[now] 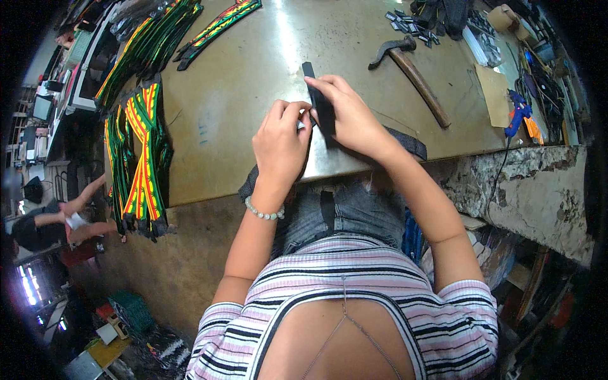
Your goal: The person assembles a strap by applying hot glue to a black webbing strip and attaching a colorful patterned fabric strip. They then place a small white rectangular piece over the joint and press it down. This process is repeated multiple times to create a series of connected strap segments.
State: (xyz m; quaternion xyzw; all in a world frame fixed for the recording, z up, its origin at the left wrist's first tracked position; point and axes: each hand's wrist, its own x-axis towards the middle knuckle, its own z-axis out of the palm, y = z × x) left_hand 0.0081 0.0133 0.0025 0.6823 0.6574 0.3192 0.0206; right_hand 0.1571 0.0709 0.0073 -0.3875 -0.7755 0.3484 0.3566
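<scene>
A flat black strap stands on edge over the near side of the table, its far end pointing away from me. My right hand grips it from the right, fingers along its upper part. Against its left side, my left hand is closed in a pinch. A small shiny metal-looking piece shows between its thumb and fingers, mostly hidden. Black webbing lies along the table's front edge, passing under my right forearm; more dark webbing appears by my left wrist.
A hammer with a wooden handle lies to the right. Beyond it are several small metal clips. A blue glue gun sits at the right edge. Green, yellow and red patterned straps hang over the left edge. Another person is at far left.
</scene>
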